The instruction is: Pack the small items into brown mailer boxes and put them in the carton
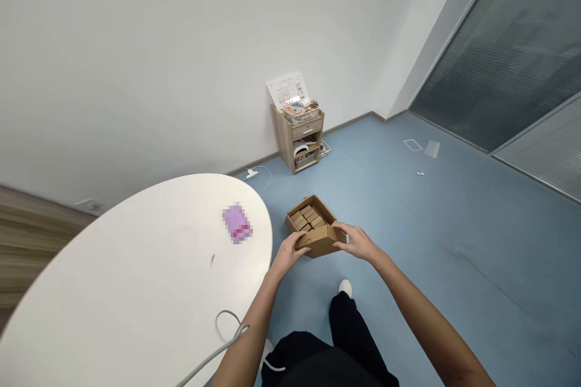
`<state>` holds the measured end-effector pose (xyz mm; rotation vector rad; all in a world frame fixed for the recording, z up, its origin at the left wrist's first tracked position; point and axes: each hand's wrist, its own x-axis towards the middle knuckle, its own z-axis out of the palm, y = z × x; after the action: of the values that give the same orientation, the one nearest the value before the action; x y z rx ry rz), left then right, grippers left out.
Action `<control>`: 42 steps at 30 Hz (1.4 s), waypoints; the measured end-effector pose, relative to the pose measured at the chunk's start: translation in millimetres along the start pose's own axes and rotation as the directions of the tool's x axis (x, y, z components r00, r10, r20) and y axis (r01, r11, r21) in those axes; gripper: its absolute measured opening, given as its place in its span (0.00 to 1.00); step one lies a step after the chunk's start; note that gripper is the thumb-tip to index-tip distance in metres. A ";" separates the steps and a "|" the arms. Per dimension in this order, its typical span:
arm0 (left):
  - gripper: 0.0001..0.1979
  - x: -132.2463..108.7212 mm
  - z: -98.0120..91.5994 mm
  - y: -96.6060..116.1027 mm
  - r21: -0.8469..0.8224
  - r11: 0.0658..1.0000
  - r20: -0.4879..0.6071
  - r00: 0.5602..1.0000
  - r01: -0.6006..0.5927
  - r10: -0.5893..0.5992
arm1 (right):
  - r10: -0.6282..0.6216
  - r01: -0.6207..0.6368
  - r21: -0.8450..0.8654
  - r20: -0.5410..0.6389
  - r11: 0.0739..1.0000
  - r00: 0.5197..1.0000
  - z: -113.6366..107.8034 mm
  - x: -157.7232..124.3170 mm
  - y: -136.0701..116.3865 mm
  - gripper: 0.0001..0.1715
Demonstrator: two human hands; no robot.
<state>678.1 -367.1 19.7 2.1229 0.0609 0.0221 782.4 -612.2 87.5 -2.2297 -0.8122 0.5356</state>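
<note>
Both of my hands grip a small brown cardboard box [323, 242], held in front of me at about the middle of the view. My left hand [288, 254] has its thumb and fingers closed on the left end. On the right end, my right hand [356, 242] pinches it in the same way. Just beyond, and partly covered by the held box, is an open cardboard carton [325, 208]. Several smaller brown boxes [306, 217] lie in rows inside it. Whether the held box touches the carton, I cannot tell.
A white round-edged table [149, 272] fills the left, with a blurred purple packet [236, 223] and a grey cable [213, 355] on it. Against the wall stands a wooden cabinet [284, 139] with a wire basket [303, 115]. A power strip [251, 173] lies on the blue floor [436, 254].
</note>
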 end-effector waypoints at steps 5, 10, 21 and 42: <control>0.27 76.4 106.1 -23.2 0.146 0.979 -0.134 0.984 0.139 -0.120 | 0.176 -0.185 -0.205 -0.062 0.961 0.982 -59.5 42.0 94.1 0.30; 0.28 115.4 177.0 -73.2 0.358 0.884 -0.107 0.954 0.300 -0.281 | 0.285 -0.304 -0.389 -0.108 0.870 0.952 -59.7 106.4 165.1 0.32; 0.28 210.7 299.6 -285.7 0.627 0.713 -0.001 0.915 0.315 -0.403 | 0.235 -0.216 -0.549 -0.037 0.808 0.971 110.6 259.2 350.2 0.33; 0.38 254.5 396.1 -495.2 0.637 0.685 0.130 0.828 0.352 -0.546 | 0.273 -0.080 -0.725 0.152 0.684 0.950 326.3 340.8 536.3 0.29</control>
<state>931.0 -430.9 -611.9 2.6481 0.4695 -0.7280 1052.4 -529.4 -568.6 -3.0359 -1.0698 0.6867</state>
